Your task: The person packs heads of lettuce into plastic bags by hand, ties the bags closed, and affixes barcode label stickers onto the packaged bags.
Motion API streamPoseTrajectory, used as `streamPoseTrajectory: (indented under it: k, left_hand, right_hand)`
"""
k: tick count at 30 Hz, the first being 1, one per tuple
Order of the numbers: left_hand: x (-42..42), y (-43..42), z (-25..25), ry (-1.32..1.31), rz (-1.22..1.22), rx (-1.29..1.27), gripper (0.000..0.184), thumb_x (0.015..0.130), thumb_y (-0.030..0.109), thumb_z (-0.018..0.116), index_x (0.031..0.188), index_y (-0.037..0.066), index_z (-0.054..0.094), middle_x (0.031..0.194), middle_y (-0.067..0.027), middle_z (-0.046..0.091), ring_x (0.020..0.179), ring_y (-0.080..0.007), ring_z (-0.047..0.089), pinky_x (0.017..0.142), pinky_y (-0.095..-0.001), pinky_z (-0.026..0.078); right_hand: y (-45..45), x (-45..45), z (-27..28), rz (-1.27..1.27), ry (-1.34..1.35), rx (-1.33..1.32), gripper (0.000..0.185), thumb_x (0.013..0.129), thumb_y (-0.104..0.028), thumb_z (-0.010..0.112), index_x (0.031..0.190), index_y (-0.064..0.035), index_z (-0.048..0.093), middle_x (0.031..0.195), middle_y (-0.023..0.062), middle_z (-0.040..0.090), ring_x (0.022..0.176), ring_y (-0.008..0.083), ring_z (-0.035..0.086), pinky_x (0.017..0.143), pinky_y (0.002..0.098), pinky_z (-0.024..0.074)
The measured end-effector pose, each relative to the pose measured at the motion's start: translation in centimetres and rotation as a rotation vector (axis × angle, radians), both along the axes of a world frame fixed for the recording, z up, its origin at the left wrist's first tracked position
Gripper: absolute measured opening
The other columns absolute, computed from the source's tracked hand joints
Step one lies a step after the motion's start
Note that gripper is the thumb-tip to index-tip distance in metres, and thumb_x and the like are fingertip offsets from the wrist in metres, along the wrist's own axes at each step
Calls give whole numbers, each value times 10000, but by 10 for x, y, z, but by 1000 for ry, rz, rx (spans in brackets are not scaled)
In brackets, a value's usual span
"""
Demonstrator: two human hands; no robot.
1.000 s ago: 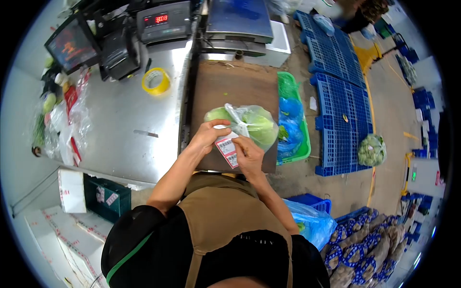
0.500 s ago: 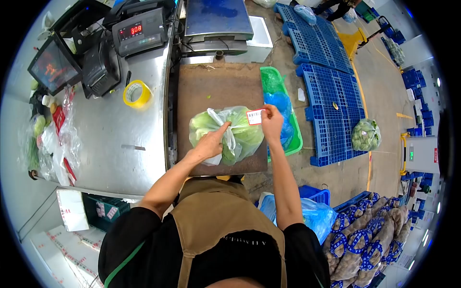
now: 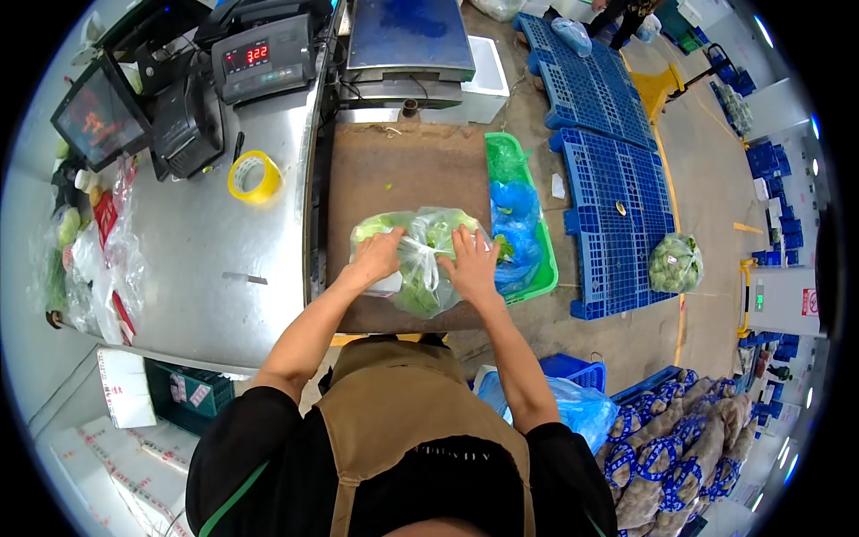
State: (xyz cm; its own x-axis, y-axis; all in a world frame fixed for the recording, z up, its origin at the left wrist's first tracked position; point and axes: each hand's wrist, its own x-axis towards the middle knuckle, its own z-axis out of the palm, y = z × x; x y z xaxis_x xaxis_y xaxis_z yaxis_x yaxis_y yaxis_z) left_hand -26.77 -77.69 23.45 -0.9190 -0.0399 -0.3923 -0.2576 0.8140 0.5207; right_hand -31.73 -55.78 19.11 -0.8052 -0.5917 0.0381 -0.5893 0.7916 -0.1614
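Observation:
A knotted clear plastic bag of pale green vegetables point(image 3: 420, 285) lies on the brown platform point(image 3: 403, 170) in front of me. My left hand point(image 3: 377, 257) rests on the bag's left part, its fingers reaching toward the knot. On the bag's right part lies my right hand point(image 3: 471, 266), fingers spread and pressed flat. A white piece shows beside my left hand at the bag's lower left. The label seen earlier is not visible; my right hand may cover it.
A metal table point(image 3: 224, 224) on the left holds yellow tape point(image 3: 254, 177) and a scale display point(image 3: 262, 58). Right of the platform is a green crate point(image 3: 548, 276) with blue bags. Blue pallets point(image 3: 617, 206) lie beyond; a person point(image 3: 626, 18) stands at the top right.
My right hand has moved from holding the label at the bag's right edge to lying spread on the bag. My left hand has shifted up and left. The display reading has changed.

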Motion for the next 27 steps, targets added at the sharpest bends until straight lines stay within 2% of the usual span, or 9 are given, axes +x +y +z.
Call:
streamPoseTrajectory:
  k: [4, 8, 12, 14, 15, 17, 18, 21, 27]
  left_hand:
    - [-2, -1, -10, -33, 35, -73, 430, 749, 87, 570, 1177, 100, 527, 967, -251, 636, 963, -421, 598, 834, -481, 477]
    - [-6, -3, -10, -66, -16, -40, 326, 748, 134, 589, 1067, 63, 600, 977, -228, 640, 971, -394, 600, 834, -451, 477]
    - [-4, 10, 11, -6, -107, 347, 354, 715, 202, 642, 997, -12, 657, 903, -195, 666, 846, -303, 631, 775, -364, 481]
    - [-10, 37, 51, -191, -37, 378, 328, 728, 156, 646, 993, -37, 662, 930, -192, 670, 874, -241, 622, 803, -346, 474]
    - [-11, 48, 64, -139, -23, 445, 337, 734, 151, 652, 1003, -51, 661, 956, -189, 671, 882, -225, 620, 801, -345, 475]
    - [-18, 66, 74, -161, 4, 399, 308, 728, 139, 664, 957, -67, 668, 849, -149, 680, 786, -186, 620, 728, -322, 487]
    - [-22, 83, 86, -204, 68, 458, 262, 730, 128, 662, 910, -63, 676, 760, -113, 668, 713, -147, 599, 669, -299, 475]
    - [-47, 143, 122, -179, -45, 441, 201, 748, 116, 657, 860, -48, 687, 710, -57, 650, 670, -109, 556, 640, -275, 451]
    - [-116, 274, 153, -57, 173, 828, 286, 773, 33, 673, 1057, 11, 649, 806, -24, 634, 662, -76, 541, 594, -225, 436]
  right_hand:
    - [4, -4, 37, -217, 154, -251, 617, 865, -425, 558, 1367, -104, 396, 1438, 124, 333, 1303, 358, 308, 1007, 651, 178]
    - [16, 18, -7, -45, 39, -77, 611, 819, -324, 619, 1367, -159, 405, 1423, 129, 353, 1284, 387, 327, 972, 614, 262]
    - [12, 24, 11, 122, 301, -223, 654, 688, -185, 663, 1314, -167, 472, 1116, 188, 512, 946, 345, 525, 822, 505, 414]
    - [10, 44, 24, 71, -122, -288, 611, 751, -201, 648, 1333, -187, 464, 1099, 197, 566, 907, 369, 597, 755, 471, 481]
    - [12, 43, 22, 19, -392, -557, 644, 749, -234, 685, 1346, -188, 446, 1039, 196, 600, 846, 358, 622, 683, 427, 498]
    - [18, 35, 41, -91, -746, -834, 468, 776, -140, 634, 1232, -92, 538, 784, 187, 621, 663, 314, 585, 609, 389, 466]
    - [18, 35, 38, -109, -691, -1199, 266, 792, -86, 594, 1051, -32, 624, 694, 190, 590, 594, 315, 540, 577, 390, 436]
    - [63, 17, 53, -241, -609, -1202, 94, 802, -40, 550, 829, 18, 619, 639, 197, 553, 557, 258, 539, 546, 370, 418]
    - [234, -52, 66, -585, -918, -1479, 223, 908, -126, 513, 751, -10, 620, 547, 5, 543, 425, 70, 469, 393, 243, 356]
